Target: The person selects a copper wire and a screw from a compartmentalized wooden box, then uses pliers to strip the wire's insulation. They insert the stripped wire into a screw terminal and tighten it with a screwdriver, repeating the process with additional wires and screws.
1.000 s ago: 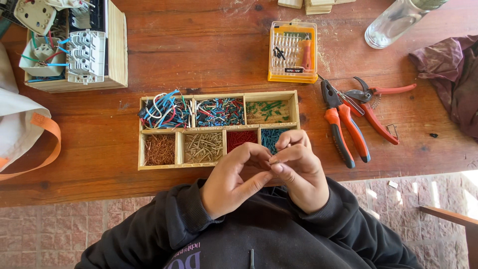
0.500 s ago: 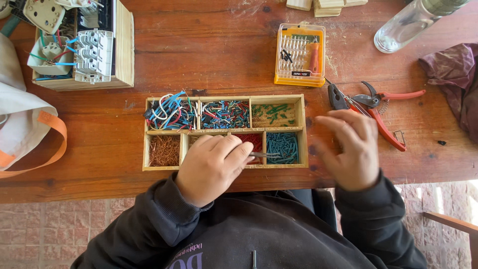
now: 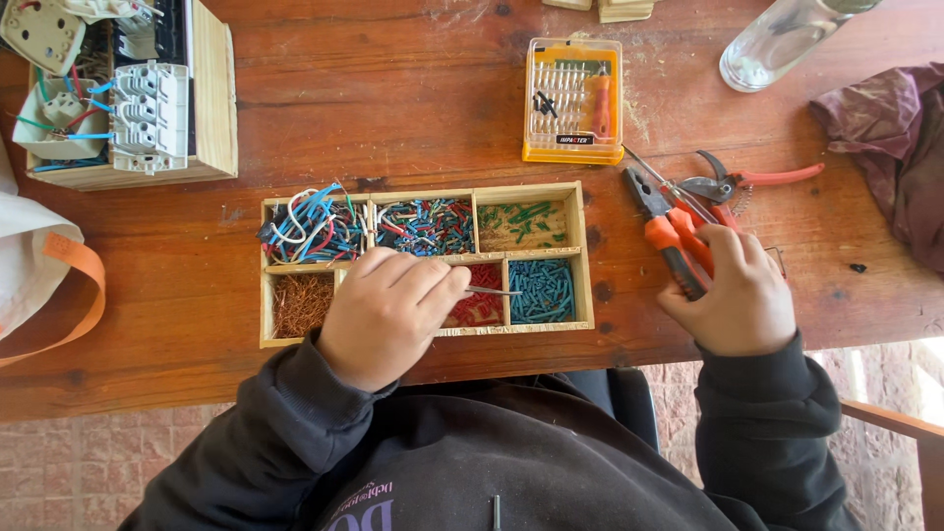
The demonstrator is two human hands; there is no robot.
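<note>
My left hand (image 3: 388, 315) rests over the lower middle of a wooden compartment box (image 3: 580, 251) and pinches a thin bare wire (image 3: 495, 291) that points right over the red pieces. The box holds sorted wire bits: blue-white, mixed, green, copper, red and teal. My right hand (image 3: 733, 295) lies on the orange handles of the pliers (image 3: 661, 218) to the right of the box, fingers curled over them.
Red-handled snips (image 3: 752, 181) lie beside the pliers. An orange screwdriver-bit case (image 3: 574, 98) sits behind the box. A wooden crate with white sockets (image 3: 147, 108) stands far left, a glass jar (image 3: 777, 44) and maroon cloth (image 3: 895, 138) far right, a white bag (image 3: 34, 265) at the left edge.
My hands were together in front of the box. The right hand has moved out to the right onto the pliers, while the left stays over the box with the wire.
</note>
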